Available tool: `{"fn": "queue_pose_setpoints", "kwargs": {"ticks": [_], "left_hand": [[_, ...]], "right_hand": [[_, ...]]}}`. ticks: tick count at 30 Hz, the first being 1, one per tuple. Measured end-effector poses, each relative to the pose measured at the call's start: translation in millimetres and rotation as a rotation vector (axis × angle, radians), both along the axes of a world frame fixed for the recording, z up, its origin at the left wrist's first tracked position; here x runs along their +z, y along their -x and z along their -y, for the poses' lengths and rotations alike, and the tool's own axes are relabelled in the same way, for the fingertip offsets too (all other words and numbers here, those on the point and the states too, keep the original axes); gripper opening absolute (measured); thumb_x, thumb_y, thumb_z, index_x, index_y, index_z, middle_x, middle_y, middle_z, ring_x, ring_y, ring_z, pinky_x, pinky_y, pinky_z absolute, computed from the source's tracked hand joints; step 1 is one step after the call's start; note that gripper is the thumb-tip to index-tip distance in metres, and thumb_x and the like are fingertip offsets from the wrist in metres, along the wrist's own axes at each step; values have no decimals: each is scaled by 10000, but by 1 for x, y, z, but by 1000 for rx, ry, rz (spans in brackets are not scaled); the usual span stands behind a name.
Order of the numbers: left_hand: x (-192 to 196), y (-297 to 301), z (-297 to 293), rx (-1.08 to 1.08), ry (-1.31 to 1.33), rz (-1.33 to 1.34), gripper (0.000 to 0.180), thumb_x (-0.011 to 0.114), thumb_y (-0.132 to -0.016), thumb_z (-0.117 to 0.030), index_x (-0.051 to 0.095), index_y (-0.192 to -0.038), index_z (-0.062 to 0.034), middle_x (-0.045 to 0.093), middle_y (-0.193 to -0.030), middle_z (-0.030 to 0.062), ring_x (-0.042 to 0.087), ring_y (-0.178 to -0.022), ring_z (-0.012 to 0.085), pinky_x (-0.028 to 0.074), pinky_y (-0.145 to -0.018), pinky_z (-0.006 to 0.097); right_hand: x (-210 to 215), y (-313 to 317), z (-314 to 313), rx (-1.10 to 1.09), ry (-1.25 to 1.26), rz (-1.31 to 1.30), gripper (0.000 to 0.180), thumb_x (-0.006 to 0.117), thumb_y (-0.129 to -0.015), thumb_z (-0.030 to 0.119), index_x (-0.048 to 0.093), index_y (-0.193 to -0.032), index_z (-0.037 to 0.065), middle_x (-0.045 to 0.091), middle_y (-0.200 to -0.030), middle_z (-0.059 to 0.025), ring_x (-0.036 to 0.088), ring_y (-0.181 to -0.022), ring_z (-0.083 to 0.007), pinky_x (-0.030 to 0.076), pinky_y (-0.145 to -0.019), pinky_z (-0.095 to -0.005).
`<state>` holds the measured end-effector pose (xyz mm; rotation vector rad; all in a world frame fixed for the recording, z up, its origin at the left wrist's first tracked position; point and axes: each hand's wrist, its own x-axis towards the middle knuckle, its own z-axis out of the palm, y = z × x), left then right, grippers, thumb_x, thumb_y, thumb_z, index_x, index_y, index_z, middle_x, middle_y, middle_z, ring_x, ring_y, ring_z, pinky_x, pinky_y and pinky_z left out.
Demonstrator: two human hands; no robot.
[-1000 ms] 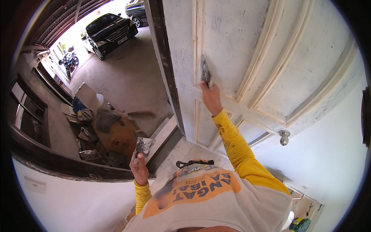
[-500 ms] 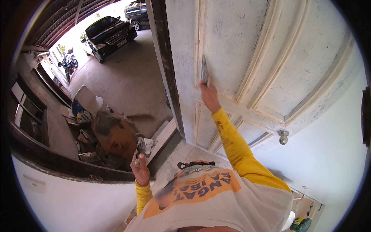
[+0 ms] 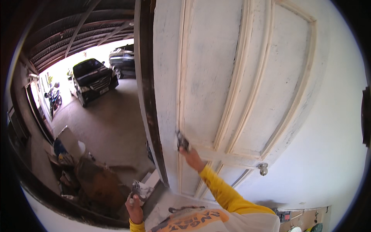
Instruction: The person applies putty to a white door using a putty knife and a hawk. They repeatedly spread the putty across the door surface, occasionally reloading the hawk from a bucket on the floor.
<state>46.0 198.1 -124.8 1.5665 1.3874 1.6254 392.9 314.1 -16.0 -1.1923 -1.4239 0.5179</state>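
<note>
At frame centre, my right hand (image 3: 192,157) is closed around a small flat scraper (image 3: 182,141), with its blade pressed against the white panelled door (image 3: 216,77) on the vertical strip beside the tall upper panel, just above the cross rail. My arm in its yellow sleeve (image 3: 224,191) reaches up to it from the lower middle of the frame.

Lower left of centre, my left hand (image 3: 135,207) is closed around a second tool with a pale, smeared flat blade (image 3: 141,189), held away from the door, over the threshold.

Progress, as I judge it: the door face carries a patchy, streaked white coat with grey and dark marks showing through, heaviest along the panel edges and the mouldings, so the surface is worked in places but not uniform. The lower panels near the round metal knob (image 3: 262,168) at lower right look less treated. The dark door edge (image 3: 148,96) is bare.

Upper left of the frame shows a concrete yard with a black car (image 3: 92,79). Clutter and a brown board (image 3: 98,181) lie at lower left.
</note>
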Motion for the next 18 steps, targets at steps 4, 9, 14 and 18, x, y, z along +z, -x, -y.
{"fn": "queue_pose_setpoints", "kwargs": {"ticks": [4,9,14,18], "left_hand": [[30,1,-10,-77,-72,-254,267,586,-948,-139,599,-1182,-10,598,-908,130,596,-812,259,461,-698,326],[-4,7,-13,-662,639,1106,305,444,-1042,-226,571,-1290,-101,403,-705,-69,402,-645,61,390,-594,233],[-32,-13,-22,-798,899,1353,90,537,-985,-196,556,-978,-108,511,-732,14,501,-660,144,486,-666,334],[25,-30,5,-799,957,1451,161,550,-959,-137,553,-1092,-45,564,-866,79,554,-776,209,495,-721,358]], "right_hand": [[-30,-3,57,-11,86,-227,411,595,-960,212,529,-1304,-4,642,-1108,-96,587,-1030,-208,458,-927,-344],[-91,3,159,-3,319,-524,347,686,-894,116,572,-1213,43,655,-1048,-48,635,-925,-173,519,-736,-303],[-152,-19,211,-82,455,-661,427,694,-865,57,552,-1267,81,655,-1125,-72,655,-1019,-224,589,-808,-414],[-103,-36,201,40,349,-615,424,669,-876,39,540,-1279,72,632,-1192,-84,647,-1052,-236,592,-846,-431]]}}
